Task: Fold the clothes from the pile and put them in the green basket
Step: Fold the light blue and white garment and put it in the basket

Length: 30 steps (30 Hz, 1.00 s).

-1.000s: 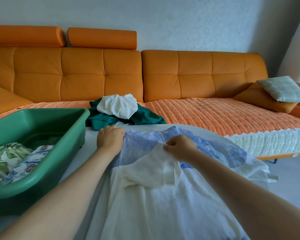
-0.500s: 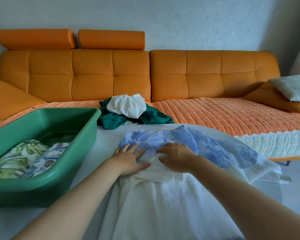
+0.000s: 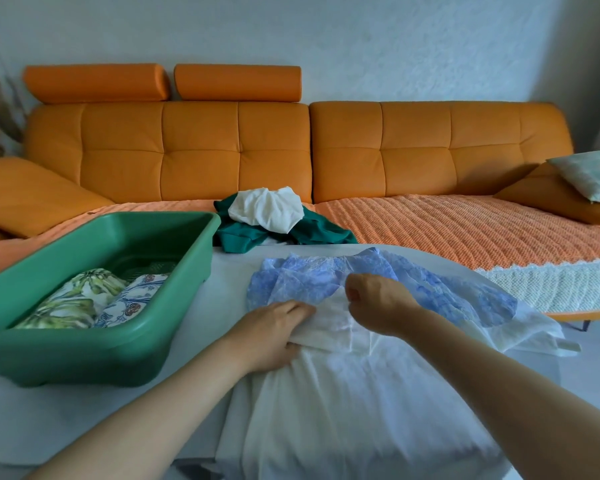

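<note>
A white garment (image 3: pixel 361 410) lay spread on the counter (image 3: pixel 222 292), its long axis running from the bottom centre of the frame up to the middle, where its blue lace end (image 3: pixel 302 282) was bunched. Both hands met at that seam. The left hand (image 3: pixel 274 336) appeared to pinch a fold of white cloth between fingers and thumb. Just to its right, the right hand (image 3: pixel 378 301) was curled and gripped the fabric where the lace began.

The green basket (image 3: pixel 84 355) sat at the left of the frame, beside the left hand and well apart from the right, with two folded patterned pieces (image 3: pixel 84 299) inside, so the left arm probably had the shorter carry. The pile (image 3: pixel 274 220) waited on the sofa (image 3: pixel 430 150), just above the lace.
</note>
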Each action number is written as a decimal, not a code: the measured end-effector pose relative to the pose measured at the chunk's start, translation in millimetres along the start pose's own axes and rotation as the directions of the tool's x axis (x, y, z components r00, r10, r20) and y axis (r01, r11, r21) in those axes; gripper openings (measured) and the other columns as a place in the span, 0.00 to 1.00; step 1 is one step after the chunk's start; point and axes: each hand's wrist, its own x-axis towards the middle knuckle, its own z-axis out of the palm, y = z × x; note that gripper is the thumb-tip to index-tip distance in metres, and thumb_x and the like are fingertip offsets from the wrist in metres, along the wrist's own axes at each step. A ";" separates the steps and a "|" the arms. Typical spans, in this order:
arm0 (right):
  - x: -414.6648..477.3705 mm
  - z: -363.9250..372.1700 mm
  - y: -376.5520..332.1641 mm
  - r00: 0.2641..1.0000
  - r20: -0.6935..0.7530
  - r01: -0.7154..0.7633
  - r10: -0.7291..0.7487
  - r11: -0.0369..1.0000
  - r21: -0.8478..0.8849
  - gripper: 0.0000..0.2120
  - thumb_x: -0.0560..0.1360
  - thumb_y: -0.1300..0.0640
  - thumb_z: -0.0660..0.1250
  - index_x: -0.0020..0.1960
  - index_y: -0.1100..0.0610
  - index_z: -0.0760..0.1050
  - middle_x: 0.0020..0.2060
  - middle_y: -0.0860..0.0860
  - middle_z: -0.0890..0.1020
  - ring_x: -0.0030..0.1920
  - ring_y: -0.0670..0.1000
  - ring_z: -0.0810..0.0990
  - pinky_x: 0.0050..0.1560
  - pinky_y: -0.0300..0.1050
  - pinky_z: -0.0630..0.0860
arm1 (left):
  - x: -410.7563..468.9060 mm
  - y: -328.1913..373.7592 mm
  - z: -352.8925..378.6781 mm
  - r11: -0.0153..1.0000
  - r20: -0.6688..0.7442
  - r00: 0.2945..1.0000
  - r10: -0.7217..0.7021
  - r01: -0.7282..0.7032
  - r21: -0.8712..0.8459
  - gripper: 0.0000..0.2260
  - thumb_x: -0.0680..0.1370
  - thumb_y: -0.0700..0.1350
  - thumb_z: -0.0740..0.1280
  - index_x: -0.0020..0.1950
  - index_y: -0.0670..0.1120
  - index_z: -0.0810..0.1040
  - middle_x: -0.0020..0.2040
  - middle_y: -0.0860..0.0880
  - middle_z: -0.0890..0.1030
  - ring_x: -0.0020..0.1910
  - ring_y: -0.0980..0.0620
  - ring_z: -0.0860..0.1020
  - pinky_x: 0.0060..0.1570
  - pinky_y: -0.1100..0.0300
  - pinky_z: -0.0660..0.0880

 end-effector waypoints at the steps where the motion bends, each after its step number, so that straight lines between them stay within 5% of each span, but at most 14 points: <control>1: -1.6 -1.3 5.5 0.998 0.029 -0.049 0.050 0.998 -0.037 0.04 0.74 0.57 0.60 0.44 0.49 0.70 0.39 0.45 0.74 0.43 0.53 0.75 0.33 0.41 0.65 | -1.9 -2.8 -0.6 1.000 -0.026 1.000 0.002 -0.002 -0.029 0.30 0.75 0.41 0.64 0.76 0.55 0.63 0.74 0.57 0.66 0.71 0.54 0.68 0.64 0.58 0.70; 4: -8.6 -0.5 24.2 0.988 0.101 -0.109 0.117 0.990 -0.090 0.04 0.75 0.53 0.61 0.46 0.46 0.73 0.42 0.43 0.77 0.43 0.50 0.77 0.34 0.40 0.66 | -5.2 -9.8 -0.7 0.997 -0.134 0.989 0.067 -0.072 -0.027 0.27 0.70 0.33 0.62 0.65 0.53 0.68 0.64 0.56 0.70 0.62 0.53 0.71 0.48 0.60 0.71; 6: -12.1 2.3 31.5 0.996 0.076 -0.044 0.047 0.998 -0.052 0.06 0.74 0.54 0.65 0.48 0.43 0.73 0.44 0.41 0.76 0.45 0.49 0.78 0.35 0.40 0.69 | -6.0 -13.1 0.4 0.991 -0.201 0.970 0.133 -0.130 0.028 0.22 0.65 0.31 0.62 0.53 0.51 0.69 0.53 0.55 0.69 0.51 0.53 0.70 0.37 0.63 0.63; 11: -15.7 4.0 22.0 0.985 0.060 0.155 -0.164 0.979 0.132 0.19 0.69 0.58 0.68 0.57 0.44 0.74 0.53 0.43 0.72 0.49 0.46 0.75 0.42 0.37 0.70 | -6.1 -17.5 0.4 0.988 -0.277 0.958 0.076 -0.110 -0.109 0.15 0.66 0.34 0.62 0.39 0.54 0.65 0.40 0.57 0.67 0.36 0.57 0.64 0.29 0.64 0.59; 15: -14.5 11.3 17.7 0.958 0.023 0.288 -0.287 0.956 -0.061 0.18 0.74 0.53 0.70 0.63 0.41 0.78 0.59 0.44 0.74 0.57 0.47 0.74 0.52 0.41 0.67 | -6.8 -22.4 1.1 0.978 -0.261 0.965 -0.031 -0.025 -0.207 0.12 0.67 0.34 0.64 0.37 0.52 0.71 0.37 0.59 0.72 0.36 0.57 0.71 0.35 0.54 0.72; 18: -11.2 13.0 18.7 0.945 -0.034 0.323 -0.327 0.942 -0.090 0.13 0.77 0.49 0.70 0.61 0.43 0.81 0.59 0.43 0.78 0.57 0.48 0.76 0.56 0.43 0.68 | -7.9 -26.2 1.0 0.966 -0.248 0.968 -0.038 -0.028 -0.256 0.14 0.66 0.32 0.63 0.38 0.52 0.72 0.38 0.58 0.73 0.37 0.60 0.72 0.37 0.58 0.72; 23: -4.8 10.7 17.8 0.857 -0.296 0.413 -0.422 0.906 -0.096 0.07 0.76 0.52 0.67 0.44 0.53 0.81 0.43 0.47 0.81 0.43 0.53 0.78 0.44 0.49 0.75 | -14.3 -35.6 -0.4 0.952 -0.136 0.990 -0.047 0.003 -0.306 0.23 0.66 0.28 0.58 0.44 0.57 0.73 0.43 0.57 0.75 0.43 0.61 0.73 0.42 0.64 0.72; 26: -5.8 1.7 19.3 0.811 -0.337 0.459 -0.479 0.877 -0.143 0.03 0.71 0.54 0.64 0.41 0.52 0.75 0.37 0.45 0.79 0.38 0.50 0.76 0.41 0.44 0.72 | -18.8 -40.9 -5.7 0.971 0.053 0.997 -0.055 0.066 -0.231 0.19 0.68 0.34 0.59 0.47 0.57 0.75 0.46 0.58 0.75 0.47 0.59 0.74 0.49 0.61 0.73; 30: -10.3 14.6 14.8 0.897 -0.223 0.368 -0.381 0.925 -0.099 0.15 0.65 0.50 0.73 0.50 0.48 0.74 0.44 0.45 0.78 0.44 0.49 0.76 0.47 0.47 0.74 | -14.6 -27.8 -18.4 0.958 0.155 0.982 -0.112 0.148 -0.246 0.06 0.71 0.50 0.62 0.42 0.58 0.78 0.45 0.58 0.75 0.49 0.61 0.73 0.53 0.63 0.70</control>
